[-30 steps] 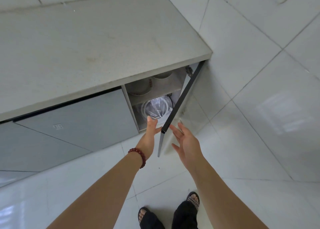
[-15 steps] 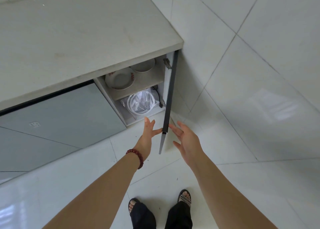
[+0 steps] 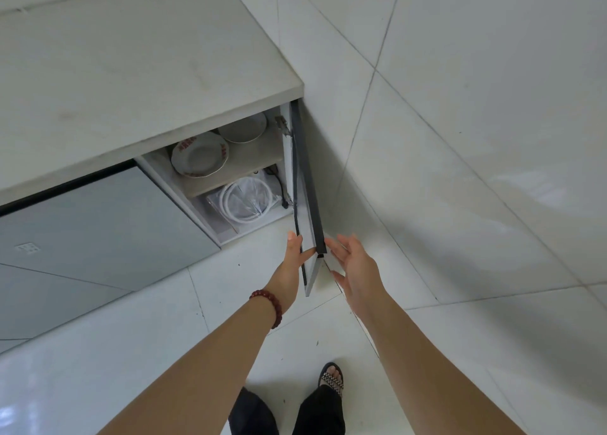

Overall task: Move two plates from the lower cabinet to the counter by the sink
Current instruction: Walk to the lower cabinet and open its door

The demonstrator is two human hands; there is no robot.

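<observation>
The tiled floor (image 3: 460, 138) is filling the right and lower parts of the view. The pale tabletop (image 3: 131, 56) is occupying the upper left, and its front edge is overhanging the lower cabinet (image 3: 210, 217). The closed grey door (image 3: 98, 224) is covering the cabinet's left section. The right compartment is standing exposed, with the open door (image 3: 307, 178) hinged at its right side and pointing edge-on toward the camera.

On the upper shelf, the red-patterned plate (image 3: 199, 154) is sitting at the front left. The plain plate (image 3: 243, 129) is sitting just behind it to the right, partly under the tabletop. Whether each is a single plate or a stack cannot be told from this angle. On the cabinet bottom, a coiled white hose (image 3: 244, 201) is lying inside a clear bag.

The left hand (image 3: 292, 263) is extending with straight fingers on the door's inner side, its thumb reaching to the free edge. The right hand (image 3: 356, 270) is spreading straight fingers on the outer side, with one fingertip at the door's corner. Neither hand is gripping. A red bead bracelet (image 3: 269, 304) is circling the left wrist.
</observation>
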